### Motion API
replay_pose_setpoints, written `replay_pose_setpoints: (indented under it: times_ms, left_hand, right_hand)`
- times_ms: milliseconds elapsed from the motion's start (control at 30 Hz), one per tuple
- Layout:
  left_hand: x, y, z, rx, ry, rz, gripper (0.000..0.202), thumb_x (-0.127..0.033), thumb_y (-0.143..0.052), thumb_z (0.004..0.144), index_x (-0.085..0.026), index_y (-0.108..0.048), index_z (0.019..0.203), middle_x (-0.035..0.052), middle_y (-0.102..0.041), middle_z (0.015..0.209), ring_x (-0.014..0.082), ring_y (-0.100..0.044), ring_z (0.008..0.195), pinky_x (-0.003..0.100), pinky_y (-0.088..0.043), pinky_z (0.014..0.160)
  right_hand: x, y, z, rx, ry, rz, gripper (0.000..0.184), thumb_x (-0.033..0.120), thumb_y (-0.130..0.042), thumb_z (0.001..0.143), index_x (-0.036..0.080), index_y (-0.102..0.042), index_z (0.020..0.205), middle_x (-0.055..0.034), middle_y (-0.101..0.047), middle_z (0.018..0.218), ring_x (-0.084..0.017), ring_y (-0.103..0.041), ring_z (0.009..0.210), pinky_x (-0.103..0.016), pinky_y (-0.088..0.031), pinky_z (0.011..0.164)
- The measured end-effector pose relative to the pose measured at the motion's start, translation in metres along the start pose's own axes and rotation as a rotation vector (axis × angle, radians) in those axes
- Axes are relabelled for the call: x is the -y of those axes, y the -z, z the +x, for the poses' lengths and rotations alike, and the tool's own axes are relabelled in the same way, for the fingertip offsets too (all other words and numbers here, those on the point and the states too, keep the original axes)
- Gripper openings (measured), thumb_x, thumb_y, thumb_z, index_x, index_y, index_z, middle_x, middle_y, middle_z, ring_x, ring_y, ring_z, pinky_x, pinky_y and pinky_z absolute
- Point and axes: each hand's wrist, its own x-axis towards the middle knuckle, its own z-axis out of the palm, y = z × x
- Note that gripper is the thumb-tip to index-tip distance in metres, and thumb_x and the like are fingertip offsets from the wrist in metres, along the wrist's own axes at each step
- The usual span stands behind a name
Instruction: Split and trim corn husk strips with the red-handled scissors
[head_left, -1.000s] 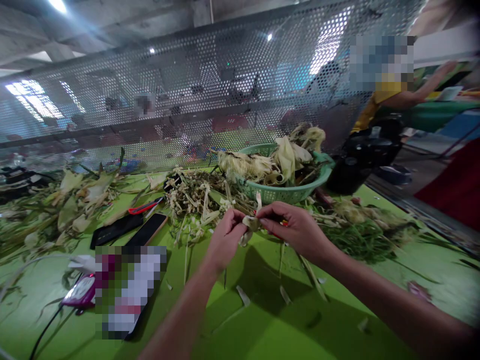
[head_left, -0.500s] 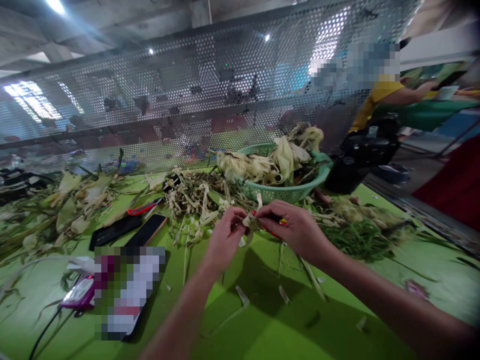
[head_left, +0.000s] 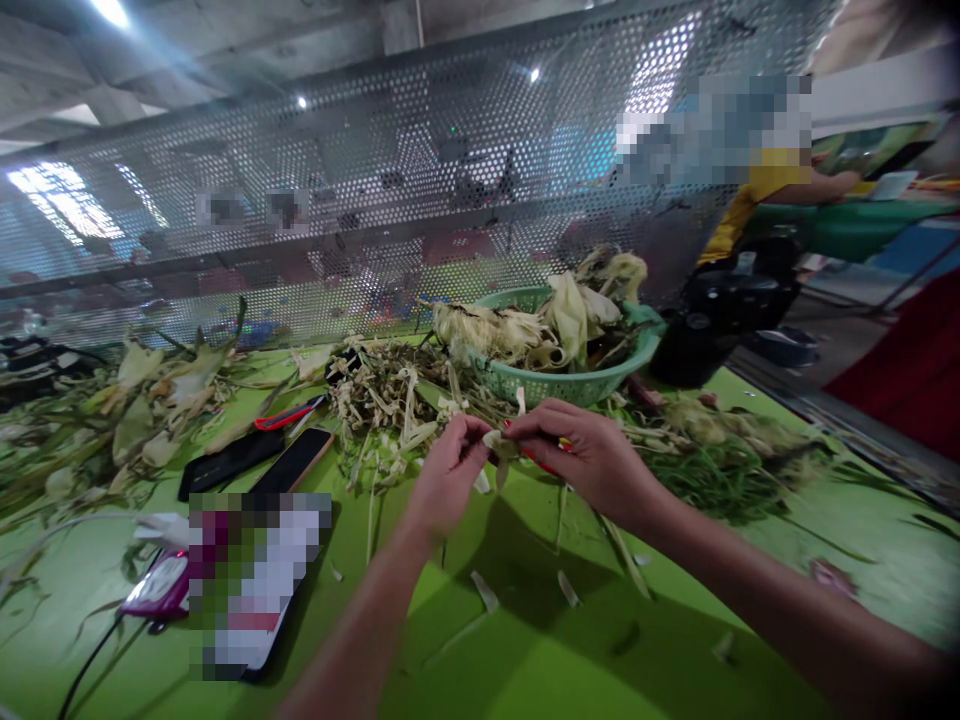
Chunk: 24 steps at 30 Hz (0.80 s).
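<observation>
Between my two hands is a small pale piece of corn husk (head_left: pixel 495 441), folded or twisted, with strips hanging down. My left hand (head_left: pixel 452 470) pinches it between thumb and fingers from the left. My right hand (head_left: pixel 581 450) meets it from the right, its fingertips touching the husk. A red-handled tool with a bit of yellow (head_left: pixel 551 462) is tucked in the right palm; its kind is mostly hidden by the fingers. Just beyond the hands lies a heap of small husk pieces (head_left: pixel 382 395). Husk scraps (head_left: pixel 485 592) are scattered on the green table (head_left: pixel 525 660) below.
A green basket (head_left: pixel 555 385) piled with dried husks stands behind the hands. Green strands (head_left: pixel 712 480) lie right, more husks (head_left: pixel 142 420) left. Phones (head_left: pixel 232 462), a red cutting tool (head_left: pixel 289 413) and a purple cabled device (head_left: pixel 157 585) sit left. Behind rises a perforated metal screen (head_left: pixel 337 200); a person in yellow (head_left: pixel 727 225) sits beyond.
My fingers have shifted slightly on the husk piece, which is turned a little. The person in yellow has moved an arm slightly. The rest stays put.
</observation>
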Motion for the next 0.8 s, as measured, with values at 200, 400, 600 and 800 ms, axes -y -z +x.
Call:
replay_pose_setpoints:
  times_ms: [200, 400, 600, 800]
  left_hand:
    - [-0.002, 0.0, -0.001, 0.004, -0.009, 0.078, 0.012, -0.026, -0.047, 0.088, -0.017, -0.055, 0.092, 0.0023, -0.055, 0.085, 0.0146, -0.049, 0.08, 0.026, -0.039, 0.074]
    - [-0.001, 0.0, -0.001, 0.0, -0.006, 0.085, 0.011, -0.024, -0.047, 0.087, -0.018, -0.055, 0.091, 0.0019, -0.056, 0.084, 0.0144, -0.05, 0.079, 0.025, -0.039, 0.073]
    - [-0.002, -0.001, -0.003, -0.019, -0.001, 0.117, 0.014, -0.022, -0.043, 0.088, -0.018, -0.057, 0.088, 0.0012, -0.057, 0.083, 0.0139, -0.049, 0.077, 0.025, -0.039, 0.071]
    - [0.0, -0.001, -0.002, -0.03, 0.046, 0.081, 0.014, -0.027, -0.047, 0.086, -0.017, -0.057, 0.088, 0.0012, -0.056, 0.08, 0.0134, -0.049, 0.075, 0.024, -0.038, 0.069]
  right_hand:
    - [0.002, 0.0, -0.001, -0.026, -0.01, -0.033, 0.015, 0.015, -0.054, 0.085, 0.021, -0.068, 0.09, -0.003, -0.065, 0.084, -0.015, -0.061, 0.078, -0.025, -0.046, 0.069]
    - [0.006, -0.001, -0.001, -0.035, 0.019, -0.061, 0.015, 0.014, -0.054, 0.085, 0.02, -0.067, 0.088, -0.0028, -0.064, 0.082, -0.015, -0.061, 0.076, -0.024, -0.046, 0.067]
    - [0.009, -0.003, -0.003, -0.022, 0.079, -0.204, 0.015, 0.015, -0.052, 0.086, 0.019, -0.066, 0.089, -0.0041, -0.063, 0.082, -0.015, -0.06, 0.074, -0.025, -0.045, 0.066]
    - [0.01, -0.004, -0.006, -0.004, 0.112, -0.247, 0.014, 0.014, -0.053, 0.086, 0.019, -0.065, 0.089, -0.004, -0.063, 0.084, -0.014, -0.06, 0.075, -0.024, -0.043, 0.066]
